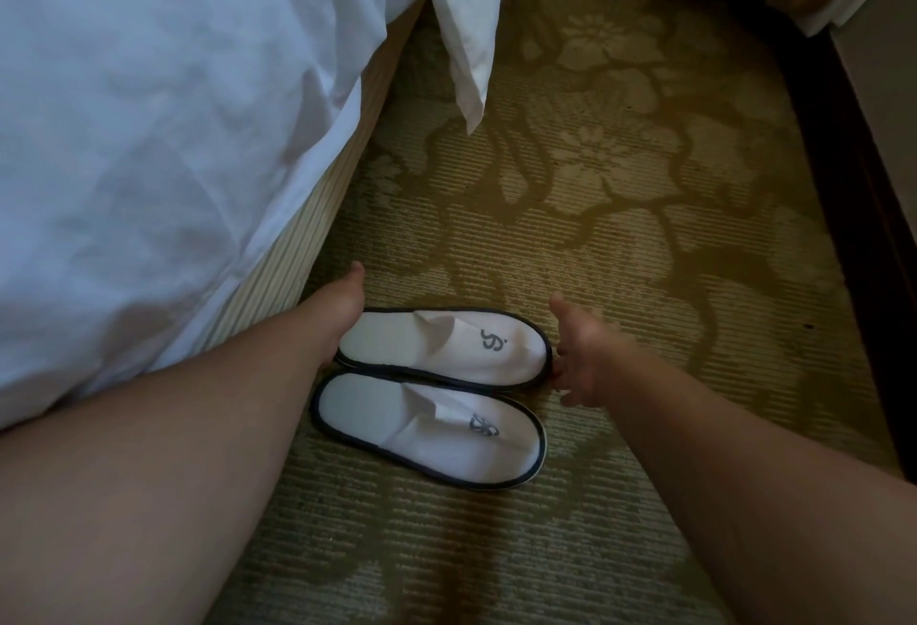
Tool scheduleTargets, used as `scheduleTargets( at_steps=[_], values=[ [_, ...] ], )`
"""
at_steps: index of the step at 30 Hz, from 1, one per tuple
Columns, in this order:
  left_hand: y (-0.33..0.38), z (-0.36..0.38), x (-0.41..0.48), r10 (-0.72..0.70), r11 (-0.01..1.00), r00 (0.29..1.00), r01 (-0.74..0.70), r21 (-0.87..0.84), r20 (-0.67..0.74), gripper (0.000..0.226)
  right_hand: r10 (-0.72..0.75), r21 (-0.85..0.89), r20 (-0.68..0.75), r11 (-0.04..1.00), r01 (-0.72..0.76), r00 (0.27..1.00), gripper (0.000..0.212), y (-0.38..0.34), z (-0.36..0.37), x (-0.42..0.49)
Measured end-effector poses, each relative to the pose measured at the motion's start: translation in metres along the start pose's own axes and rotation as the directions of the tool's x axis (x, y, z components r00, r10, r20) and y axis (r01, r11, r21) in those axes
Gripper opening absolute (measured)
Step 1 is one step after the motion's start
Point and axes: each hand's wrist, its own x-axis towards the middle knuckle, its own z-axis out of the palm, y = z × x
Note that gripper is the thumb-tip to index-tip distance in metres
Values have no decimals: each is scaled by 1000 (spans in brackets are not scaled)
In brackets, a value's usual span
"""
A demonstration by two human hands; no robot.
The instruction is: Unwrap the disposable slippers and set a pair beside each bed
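Two bare forearms reach in from the bottom edge toward a pair of white slippers lying on the patterned carpet (620,187). The left hand (347,306) sits at the heel end of the far slipper (441,349), its fingers hidden behind the wrist, so I cannot tell whether it grips anything. The right hand (583,351) is spread loosely with fingers apart, its fingertips touching or just beside the toe end of that same slipper, not clasping it. The near slipper (429,431) lies flat against the far one, side by side, both with dark piping and a dark logo on the upper, toes pointing right. The pair rests just beside the bed (163,128), whose white sheet hangs over a striped base. A white pillow corner (464,28) droops off the bed edge.
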Motion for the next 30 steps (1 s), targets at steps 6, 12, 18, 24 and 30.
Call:
scheduleTargets(
  at_steps=[6,12,18,24,30],
  values=[
    [0,-2,-1,21,999,1000,-21,27,1,79,5,-4,36,1000,-5,999,89,2,-1,-2],
    [2,-2,-13,37,996,999,-36,85,-12,78,7,0,64,1000,-7,998,90,4,-8,-9],
    [-3,-5,-29,81,969,992,-102,224,101,72,-167,-193,-16,968,161,986,52,3,-6,-25],
    [3,-8,-54,114,881,983,-166,442,143,36,-424,-435,-161,841,322,891,46,2,-4,-45],
    [26,-5,-102,251,794,956,-295,532,154,75,-459,-630,68,669,395,886,88,-20,6,-82]
  ],
)
